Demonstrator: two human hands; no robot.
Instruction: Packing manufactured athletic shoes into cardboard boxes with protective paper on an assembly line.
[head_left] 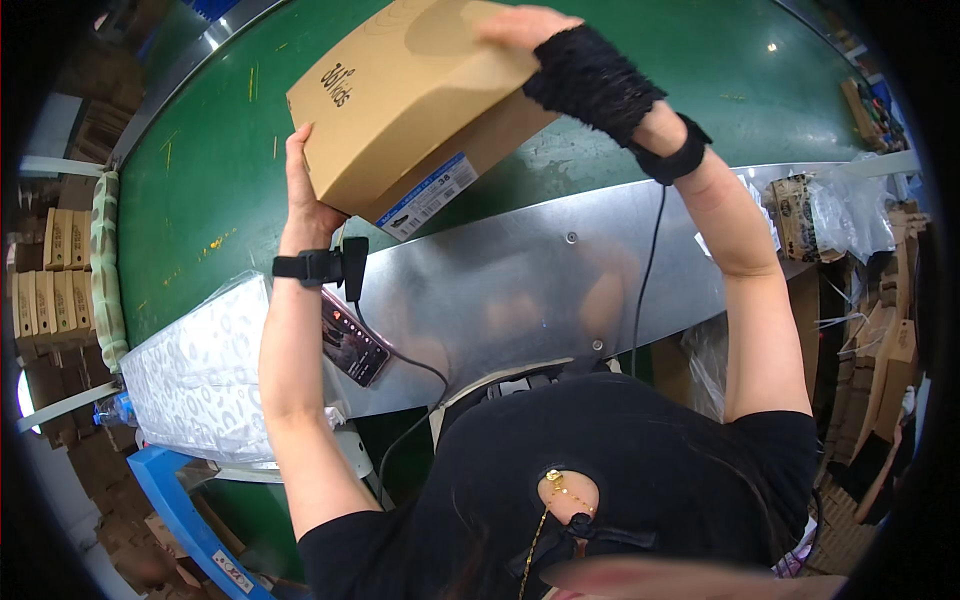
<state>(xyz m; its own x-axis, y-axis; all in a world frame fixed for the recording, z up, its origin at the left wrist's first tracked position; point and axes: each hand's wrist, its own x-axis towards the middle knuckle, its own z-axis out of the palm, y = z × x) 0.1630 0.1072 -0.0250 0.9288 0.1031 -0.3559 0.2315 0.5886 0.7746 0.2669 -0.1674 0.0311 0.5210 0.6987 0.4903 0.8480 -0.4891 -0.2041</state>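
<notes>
A brown cardboard shoe box (400, 110), lid on and a blue-and-white label on its end, is tilted between my two hands above the green surface. My left hand (303, 190) grips its near left corner, thumb up along the lid's side and the other fingers hidden beneath. At the far right end, my right hand (525, 30), in a fuzzy black fingerless wrist cover, holds the lid's edge; its fingertips are slightly blurred. Each wrist wears a black strap with a cable. Beneath my left forearm lies a phone (352, 340) with its screen lit.
The green work surface (200, 220) spreads beyond a metal ledge (500, 270) in front of me. White patterned wrapping (205, 370) covers the left side, near a blue frame (175, 510). Clear plastic bags (850, 210) sit at right. Flattened cardboard (885, 360) and boxes (55, 300) stand at the sides.
</notes>
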